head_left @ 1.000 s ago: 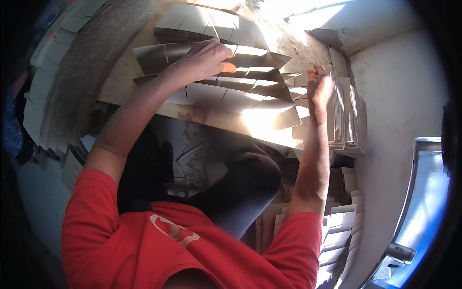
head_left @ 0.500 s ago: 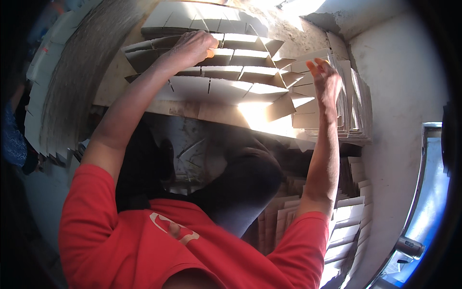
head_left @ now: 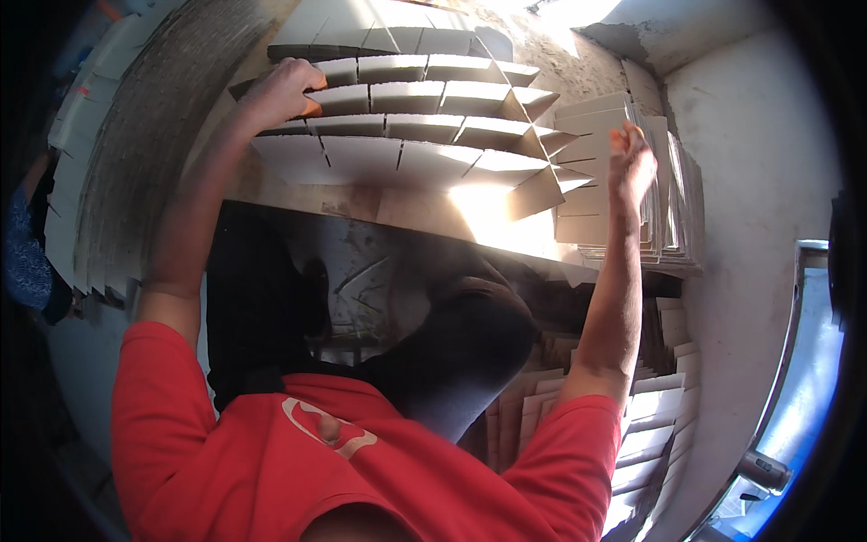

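Several slotted cardboard strips (head_left: 388,163) stand on edge in rows on the board before me. A cross strip (head_left: 533,126) runs through their slots near the right end. My left hand (head_left: 284,93) is closed on the left end of the far rows, its orange-covered fingertips against a strip; it hides part of the strip ends. At the right, my right hand (head_left: 635,167) hangs over a stack of slotted cardboard sheets (head_left: 582,190). Its fingers are loosely bent and slightly apart, with orange on the tips, and nothing shows in them.
Flat slotted pieces (head_left: 397,18) lie behind the rows. A tall cardboard stack (head_left: 135,135) rises at the left, and more cardboard pieces (head_left: 646,425) stand low at the right. A wall (head_left: 750,154) bounds the right side. Part of another person in blue (head_left: 27,262) shows at the far left.
My left hand has moved left along the strips to their left end. My right hand has shifted slightly right and lower, its fingers closer together. The strip rows sit slightly farther right.
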{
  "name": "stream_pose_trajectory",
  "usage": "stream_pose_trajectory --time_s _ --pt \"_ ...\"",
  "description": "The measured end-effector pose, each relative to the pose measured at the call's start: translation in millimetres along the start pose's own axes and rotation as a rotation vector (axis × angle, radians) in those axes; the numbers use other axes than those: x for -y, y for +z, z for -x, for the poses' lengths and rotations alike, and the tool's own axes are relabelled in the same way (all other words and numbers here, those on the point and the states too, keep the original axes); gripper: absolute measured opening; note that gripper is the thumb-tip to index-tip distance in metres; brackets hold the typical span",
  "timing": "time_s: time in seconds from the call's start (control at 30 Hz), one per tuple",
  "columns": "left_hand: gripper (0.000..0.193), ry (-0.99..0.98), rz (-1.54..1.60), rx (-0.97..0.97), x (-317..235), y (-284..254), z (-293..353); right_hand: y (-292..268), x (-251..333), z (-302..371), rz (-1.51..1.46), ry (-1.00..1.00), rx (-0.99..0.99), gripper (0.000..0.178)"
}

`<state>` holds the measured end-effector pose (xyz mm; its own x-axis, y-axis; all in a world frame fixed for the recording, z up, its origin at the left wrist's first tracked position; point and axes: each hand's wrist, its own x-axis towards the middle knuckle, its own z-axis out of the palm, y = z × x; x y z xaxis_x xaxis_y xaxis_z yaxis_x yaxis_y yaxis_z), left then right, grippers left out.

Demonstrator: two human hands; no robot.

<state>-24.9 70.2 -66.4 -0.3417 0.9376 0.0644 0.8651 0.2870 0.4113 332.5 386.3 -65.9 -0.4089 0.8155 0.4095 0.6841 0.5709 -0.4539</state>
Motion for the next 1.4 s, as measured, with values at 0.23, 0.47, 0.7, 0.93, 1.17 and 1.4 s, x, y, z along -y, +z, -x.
stream_pose_trajectory --time_s 0.23,0.47,0.7,0.93,1.17,1.4 --pt "0.02 -0.014 -0.07 -0.056 34.9 7.5 -18.0 -32.0 -75.4 56.3 0.792 0.065 0.092 0.058" --pt "0.033 -0.008 -0.008 -0.252 12.5 8.6 3.2 -42.0 -109.0 43.0 0.472 0.042 -0.087 0.04" --pt "0.032 0.034 0.077 -0.41 -32.8 -3.7 25.2 -64.0 -68.2 34.8 0.364 0.16 -0.057 0.041" --pt "0.036 0.238 0.132 -0.225 -92.1 15.5 35.7 -82.0 -45.4 27.7 0.072 0.138 -0.29 0.038" --pt "0.018 0.164 0.078 -0.058 -80.8 45.0 29.1 -135.8 79.7 11.5 -0.151 -0.123 -0.153 0.022" --pt "0.013 0.15 0.098 0.006 -83.5 46.2 25.0 -103.6 118.2 14.4 -0.443 -0.18 0.196 0.017"
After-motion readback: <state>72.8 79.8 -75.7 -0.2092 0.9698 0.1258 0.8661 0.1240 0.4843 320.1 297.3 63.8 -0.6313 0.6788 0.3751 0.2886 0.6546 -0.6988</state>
